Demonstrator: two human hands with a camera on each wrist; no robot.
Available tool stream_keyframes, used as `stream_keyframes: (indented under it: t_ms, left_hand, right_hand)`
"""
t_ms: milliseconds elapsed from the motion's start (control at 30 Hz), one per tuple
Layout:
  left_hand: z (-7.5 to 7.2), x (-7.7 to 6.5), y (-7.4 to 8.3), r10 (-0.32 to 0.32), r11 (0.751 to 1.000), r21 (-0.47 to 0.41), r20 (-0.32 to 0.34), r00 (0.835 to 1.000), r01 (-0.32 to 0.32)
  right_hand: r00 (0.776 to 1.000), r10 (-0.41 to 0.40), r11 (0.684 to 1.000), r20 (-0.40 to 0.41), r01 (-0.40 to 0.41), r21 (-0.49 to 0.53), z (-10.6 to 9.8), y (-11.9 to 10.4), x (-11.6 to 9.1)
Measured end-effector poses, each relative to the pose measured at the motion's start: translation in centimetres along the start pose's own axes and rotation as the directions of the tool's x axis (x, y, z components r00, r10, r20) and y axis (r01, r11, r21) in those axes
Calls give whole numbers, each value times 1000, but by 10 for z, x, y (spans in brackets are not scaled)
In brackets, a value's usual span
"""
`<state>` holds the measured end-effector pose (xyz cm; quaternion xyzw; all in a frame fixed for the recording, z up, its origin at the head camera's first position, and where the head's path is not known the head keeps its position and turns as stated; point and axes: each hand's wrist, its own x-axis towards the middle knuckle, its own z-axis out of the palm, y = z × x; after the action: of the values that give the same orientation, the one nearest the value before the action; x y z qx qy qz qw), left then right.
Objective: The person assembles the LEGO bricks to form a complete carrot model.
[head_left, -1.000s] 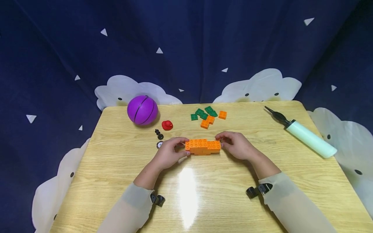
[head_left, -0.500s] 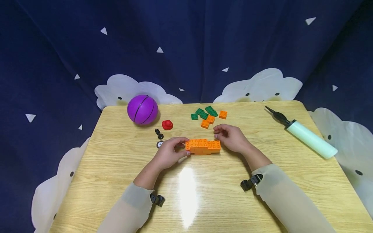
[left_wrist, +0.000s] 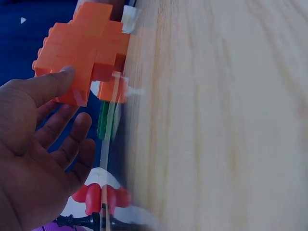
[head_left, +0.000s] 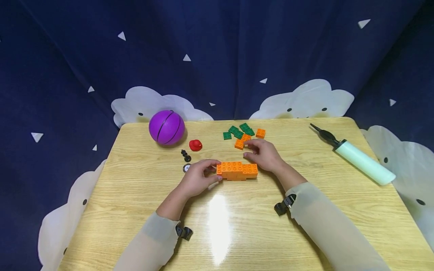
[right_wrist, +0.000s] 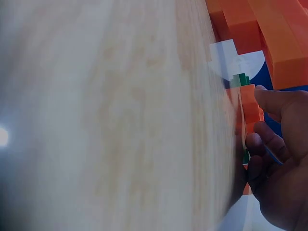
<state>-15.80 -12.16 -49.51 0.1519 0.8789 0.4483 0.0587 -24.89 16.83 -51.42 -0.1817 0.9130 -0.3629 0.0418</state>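
A wall-like block of joined orange toy bricks [head_left: 236,171] stands on the table in the head view. My left hand [head_left: 197,178] holds its left end between thumb and fingers; the left wrist view shows the thumb [left_wrist: 65,77] against the orange face. Beyond the block's right end, my right hand [head_left: 266,155] reaches toward two loose orange bricks [head_left: 239,144], its thumb and fingers apart. In the right wrist view, those fingers [right_wrist: 272,139] curve loosely beside an orange brick [right_wrist: 249,103]; whether they touch it I cannot tell.
Several green bricks [head_left: 238,134] and another orange brick [head_left: 260,133] lie behind. Leftward are a purple ball [head_left: 167,127], a small red object [head_left: 195,145], a black chess piece [head_left: 186,156] and a small round white-faced item [head_left: 186,168]. A hand pump [head_left: 364,162] lies at right.
My right hand has left the right end of the orange block and moved away from me and leftward to the loose orange bricks. The left hand and the block have stayed in place.
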Motion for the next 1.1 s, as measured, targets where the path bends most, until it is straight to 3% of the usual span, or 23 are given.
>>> stream_keyframes:
  t_ms: [367,633,900,1100]
  left_hand:
    - [2,1,2,-9,1000,2,4,1000,9]
    - [1,-1,3,-13,1000,1,-6,1000,13]
    - [1,0,2,-17,1000,-5,-8,1000,17]
    - [2,-1,2,-31,999,-14,-9,999,31]
  right_hand:
    - [999,21,998,50,-18,-52,-1,-6,7]
    - [999,-28,999,21,28,-45,-1,-4,5]
    - [998,-68,998,-18,68,17,-6,1,-4]
    - [1000,-5,997,-16,7,81,-11,-2,-13]
